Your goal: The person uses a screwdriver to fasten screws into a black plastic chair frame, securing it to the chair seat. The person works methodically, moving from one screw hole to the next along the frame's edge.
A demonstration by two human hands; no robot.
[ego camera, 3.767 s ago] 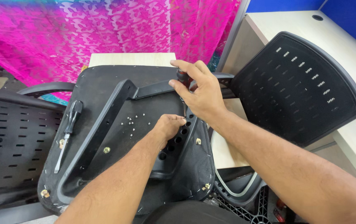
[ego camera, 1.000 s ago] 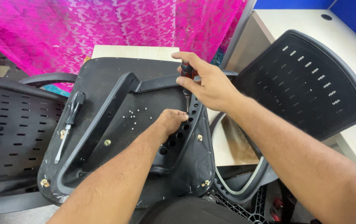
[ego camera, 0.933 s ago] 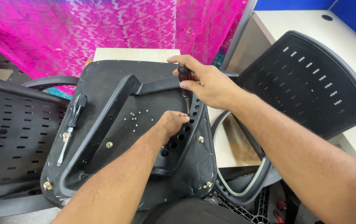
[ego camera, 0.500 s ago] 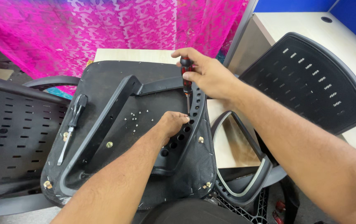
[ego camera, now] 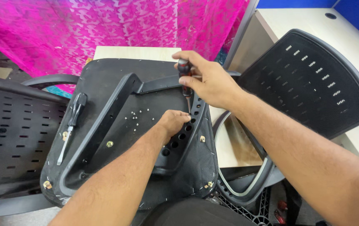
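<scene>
Pink patterned cloth [ego camera: 104, 29] is hanging behind an upturned chair seat [ego camera: 104, 79]. Right hand [ego camera: 208, 81] is gripping a screwdriver [ego camera: 184, 77], driving into the arm bracket [ego camera: 183, 134]; left hand [ego camera: 173, 123], fingers curled, is steadying it. Loose screws [ego camera: 135, 119] and a spare screwdriver [ego camera: 71, 123] are lying unused.

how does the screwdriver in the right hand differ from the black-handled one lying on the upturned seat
The red-and-black-handled screwdriver stands nearly upright, gripped by the right hand, tip down at the black holed armrest frame. The black-handled screwdriver lies flat and untouched on the black upturned seat base, left of the frame. The first's shaft is mostly hidden; the second's shows fully. Both are slim hand screwdrivers.
</scene>
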